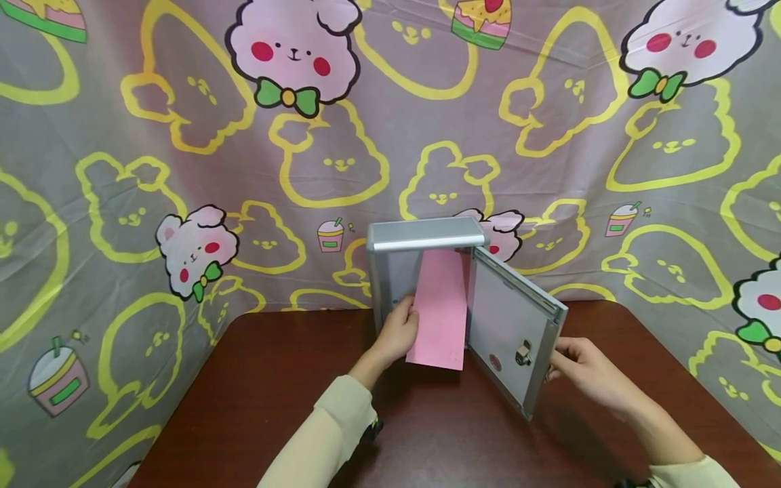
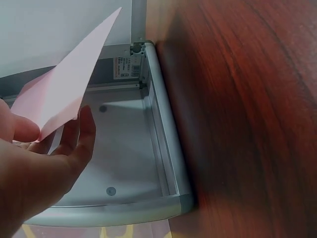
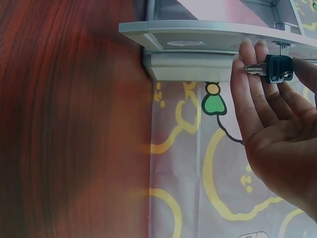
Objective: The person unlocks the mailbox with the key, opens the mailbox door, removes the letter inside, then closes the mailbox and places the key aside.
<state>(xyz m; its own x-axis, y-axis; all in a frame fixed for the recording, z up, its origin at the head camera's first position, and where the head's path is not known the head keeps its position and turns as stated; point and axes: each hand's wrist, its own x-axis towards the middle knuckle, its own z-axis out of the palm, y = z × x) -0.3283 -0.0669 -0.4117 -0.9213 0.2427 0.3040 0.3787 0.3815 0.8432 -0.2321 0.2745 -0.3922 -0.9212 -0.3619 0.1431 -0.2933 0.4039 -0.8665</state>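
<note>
A silver metal lockable box (image 1: 427,234) stands upright at the back of the table, its door (image 1: 506,325) swung out to the right. My left hand (image 1: 399,329) pinches the left edge of a pink sheet of paper (image 1: 441,312), which slants out of the box's opening. Thumb and fingers hold its edge in the left wrist view, where the paper (image 2: 79,64) looks bent. At the door's outer face is my right hand (image 3: 277,109), fingers nearly straight and fingertips against the panel. Black-headed keys (image 3: 279,68) hang from the lock, in front of these fingers and beside the thumb.
The brown wooden table (image 1: 274,407) reaches back to a patterned curtain (image 1: 342,156) right behind the box. On the door's inner face is a metal lock latch (image 1: 523,353). A printed label (image 2: 126,68) is stuck inside the box.
</note>
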